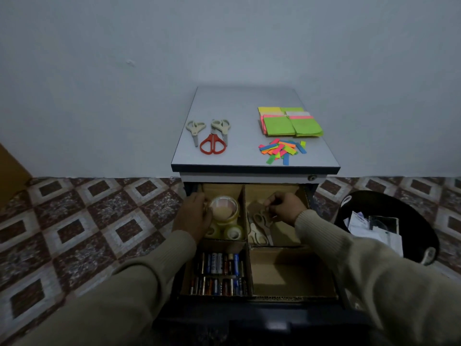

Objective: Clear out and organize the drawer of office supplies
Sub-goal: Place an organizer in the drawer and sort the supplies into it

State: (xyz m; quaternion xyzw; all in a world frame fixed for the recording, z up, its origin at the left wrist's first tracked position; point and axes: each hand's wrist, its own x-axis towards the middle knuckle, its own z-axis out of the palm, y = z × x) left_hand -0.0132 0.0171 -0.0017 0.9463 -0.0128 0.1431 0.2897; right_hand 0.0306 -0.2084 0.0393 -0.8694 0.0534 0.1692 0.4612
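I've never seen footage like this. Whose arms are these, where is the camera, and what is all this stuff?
There is no machine here: a person wears a camera on the head, looking down at their own two arms.

They kneel or stand before a small cabinet with its drawer pulled open. The drawer is split by cardboard into compartments.

The left hand holds a roll of tape over other rolls. The right hand touches beige scissors in the next compartment; its fingers curl, though the grip is unclear. Batteries fill the near left compartment.

On the cabinet top lie three scissors, sticky notes and small coloured strips.
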